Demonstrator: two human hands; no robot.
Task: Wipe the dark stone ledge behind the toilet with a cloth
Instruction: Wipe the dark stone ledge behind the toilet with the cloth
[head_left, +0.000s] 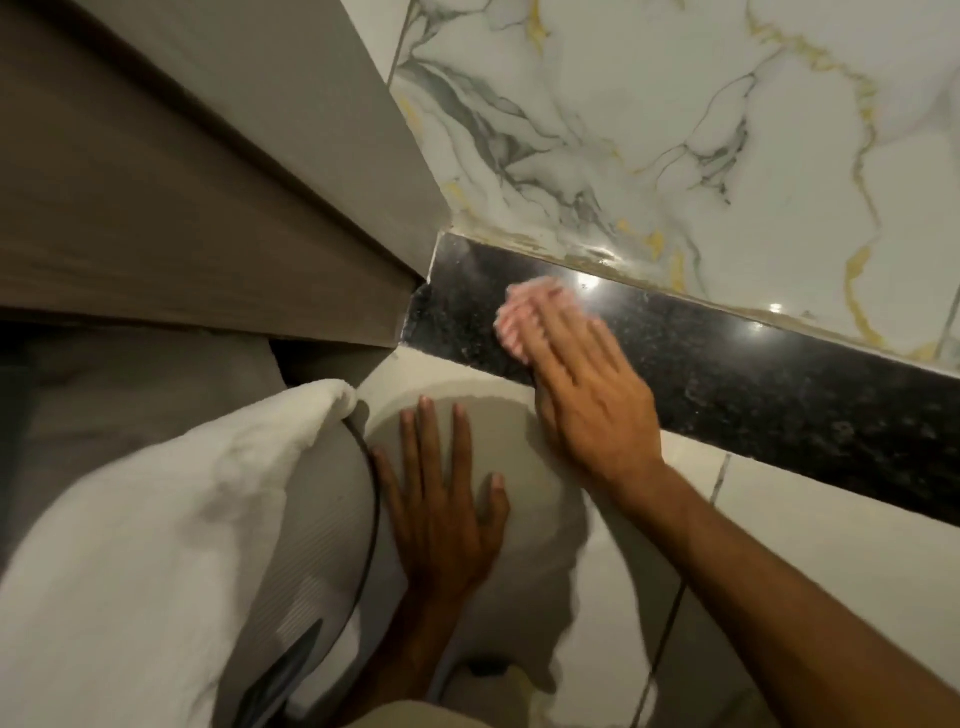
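The dark speckled stone ledge (727, 384) runs from the centre toward the lower right, below a marble wall. A pink cloth (524, 306) lies on the ledge's left part, blurred. My right hand (582, 395) presses flat on the cloth, fingers extended over it and pointing up-left. My left hand (441, 493) rests flat with spread fingers on the white toilet lid (524, 571), holding nothing.
A grey-brown cabinet (208, 182) overhangs the ledge's left end. A white towel (156, 545) hangs at the lower left beside a ribbed grey surface and a black cable. White marble wall with gold veins (675, 130) rises behind the ledge. White tiles sit below it.
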